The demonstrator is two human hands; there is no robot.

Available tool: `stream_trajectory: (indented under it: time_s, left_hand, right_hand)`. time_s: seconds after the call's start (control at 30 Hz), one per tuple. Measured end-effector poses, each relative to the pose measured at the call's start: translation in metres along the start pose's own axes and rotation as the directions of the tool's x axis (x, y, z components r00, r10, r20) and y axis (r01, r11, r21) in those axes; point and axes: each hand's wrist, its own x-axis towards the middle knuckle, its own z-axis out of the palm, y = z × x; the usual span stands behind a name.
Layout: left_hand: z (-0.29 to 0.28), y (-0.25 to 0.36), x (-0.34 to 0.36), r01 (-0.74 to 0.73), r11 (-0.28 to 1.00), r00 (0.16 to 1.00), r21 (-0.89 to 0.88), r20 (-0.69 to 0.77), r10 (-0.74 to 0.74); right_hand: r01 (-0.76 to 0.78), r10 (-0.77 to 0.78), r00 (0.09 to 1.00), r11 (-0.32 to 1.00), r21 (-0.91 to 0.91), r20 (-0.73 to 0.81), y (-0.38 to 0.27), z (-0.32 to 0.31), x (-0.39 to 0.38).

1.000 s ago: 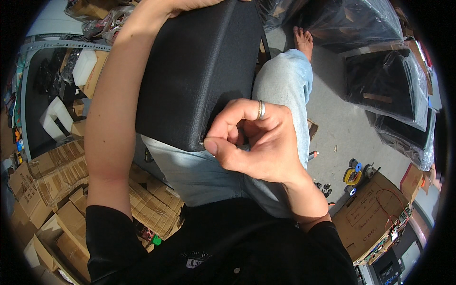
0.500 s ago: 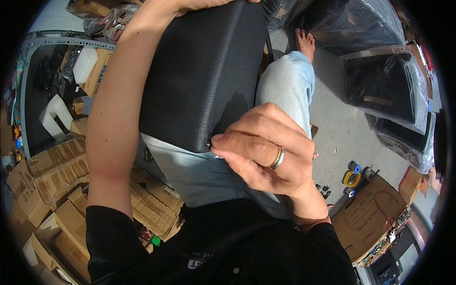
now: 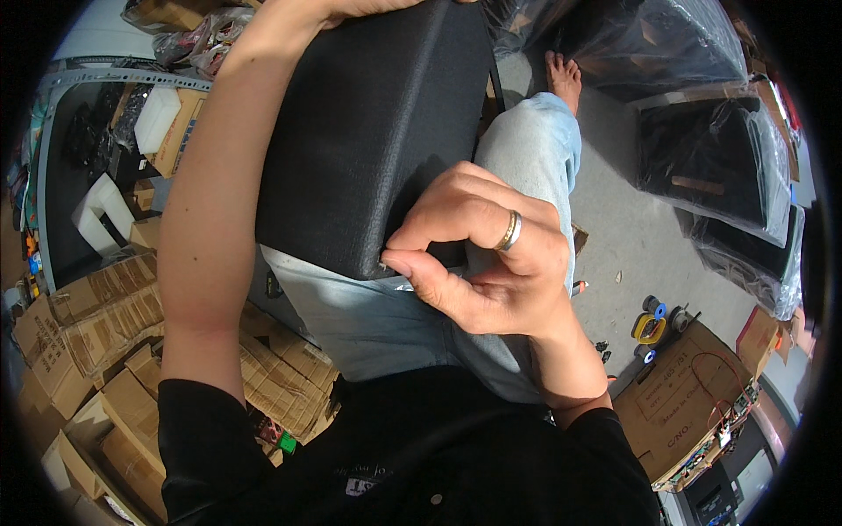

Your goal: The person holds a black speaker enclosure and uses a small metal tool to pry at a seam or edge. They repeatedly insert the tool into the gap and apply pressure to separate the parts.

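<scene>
Across my lap rests a black box-like piece with a grained, leather-like covering [image 3: 342,167], its long rounded edge running away from me. My left hand [image 3: 373,7] grips it at the far end, mostly cut off by the picture's upper edge. At the near corner my right hand [image 3: 491,250] is closed in a pinch, thumb and index fingertips meeting against the covering. Anything between those fingertips is too small to make out. A small shiny bit shows just below the thumb. The other fingers of that hand are curled, and one wears a ring.
Black pieces in clear plastic wrap [image 3: 715,167] stand at the right. Cardboard boxes [image 3: 96,316] are piled at lower left, beside a metal-framed shelf [image 3: 132,77]. A carton [image 3: 680,399] with wires lies at lower right, near a yellow tape-like roll [image 3: 649,329] on the floor.
My right hand has turned and shifted slightly up and left, its index finger more bent and the thumb now plainly visible at the corner. The left hand and black piece stay nearly still.
</scene>
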Motion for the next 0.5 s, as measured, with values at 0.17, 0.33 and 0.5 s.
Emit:
stream_trajectory:
  time_s: [0.17, 0.33, 0.5]
  left_hand:
    - [0.0016, 0.0045, 0.0005, 0.02, 0.999, 0.999, -0.038, 0.03, -0.018]
    - [0.0, 0.0079, -0.0006, 0.04, 0.999, 0.999, -0.018, 0.017, -0.04]
    - [-0.0002, 0.0029, -0.0002, 0.017, 1.0, 1.0, -0.025, 0.021, -0.017]
  right_hand:
    - [0.032, -0.032, 0.999, 0.999, 0.014, 0.02, 0.0038, -0.0043, -0.0039]
    - [0.043, -0.046, 0.998, 0.997, 0.06, 0.051, 0.0062, -0.0075, -0.0027]
    - [0.02, -0.031, 0.994, 0.994, 0.107, 0.104, 0.0083, -0.0108, 0.0021]
